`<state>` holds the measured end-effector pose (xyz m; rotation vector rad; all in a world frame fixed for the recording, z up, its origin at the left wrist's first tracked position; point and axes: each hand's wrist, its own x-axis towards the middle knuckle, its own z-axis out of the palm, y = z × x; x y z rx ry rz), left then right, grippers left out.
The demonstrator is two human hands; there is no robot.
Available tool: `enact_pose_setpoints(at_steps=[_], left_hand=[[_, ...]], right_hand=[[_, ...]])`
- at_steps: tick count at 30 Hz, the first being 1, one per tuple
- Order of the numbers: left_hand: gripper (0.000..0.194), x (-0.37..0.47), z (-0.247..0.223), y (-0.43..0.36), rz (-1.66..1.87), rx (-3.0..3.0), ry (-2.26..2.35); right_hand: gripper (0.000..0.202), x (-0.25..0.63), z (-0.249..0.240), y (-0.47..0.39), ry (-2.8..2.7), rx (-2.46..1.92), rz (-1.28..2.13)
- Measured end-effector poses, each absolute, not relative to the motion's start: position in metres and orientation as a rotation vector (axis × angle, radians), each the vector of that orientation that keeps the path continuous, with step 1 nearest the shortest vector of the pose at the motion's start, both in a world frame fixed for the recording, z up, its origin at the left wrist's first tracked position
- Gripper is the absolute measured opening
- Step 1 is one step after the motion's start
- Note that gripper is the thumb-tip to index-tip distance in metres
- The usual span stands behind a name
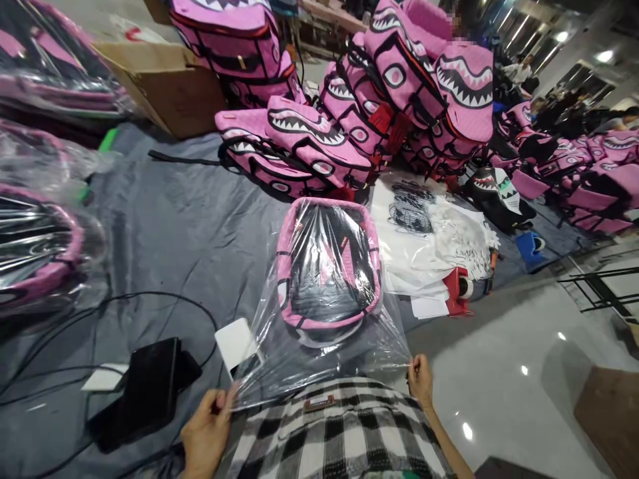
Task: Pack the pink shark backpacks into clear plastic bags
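Observation:
A pink and black backpack [285, 266] lies on the grey cloth in front of me, its black back panel facing up, inside a clear plastic bag [319, 369]. The bag's near edge is stretched wide toward my body. My left hand [207, 426] pinches one corner of that edge at the lower left. My right hand [420, 380] grips the other corner at the right. Partly under the plastic, by my left hand, lies a white phone-like device [237, 342].
Pink shark-face backpacks [319, 136] are piled at the back. Bagged backpacks [40, 259] lie at the left, near a cardboard box [164, 86]. Black cables loop around a black device [150, 392]. A red tape dispenser [455, 293] stands by white plastic bags [399, 246].

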<state>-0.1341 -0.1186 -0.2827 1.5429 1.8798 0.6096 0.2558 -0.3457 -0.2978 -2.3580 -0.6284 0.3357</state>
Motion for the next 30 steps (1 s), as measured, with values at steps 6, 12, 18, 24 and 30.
enact_pose_setpoints(at_steps=[6, 12, 18, 24, 30], left_hand=[[0.038, -0.180, -0.304, -0.161, 0.473, 1.508, 1.653], [0.035, -0.153, -0.279, -0.139, 0.548, 1.575, 1.649], [0.032, -0.102, -0.291, -0.088, 0.430, 1.502, 1.781], [0.026, -0.098, -0.299, -0.095, 0.382, 1.490, 1.834], [0.037, -0.109, -0.305, -0.071, 0.408, 1.533, 1.706]], right_hand=[[0.034, 0.274, -0.276, -0.378, -0.405, -2.353, 0.437], [0.063, 0.311, -0.283, -0.307, -0.481, -2.347, 0.669], [0.046, 0.292, -0.296, -0.254, -0.673, -2.595, 0.633], [0.036, 0.300, -0.309, -0.258, -0.621, -2.677, 0.459], [0.046, 0.334, -0.321, -0.263, -0.722, -2.502, 0.575]])
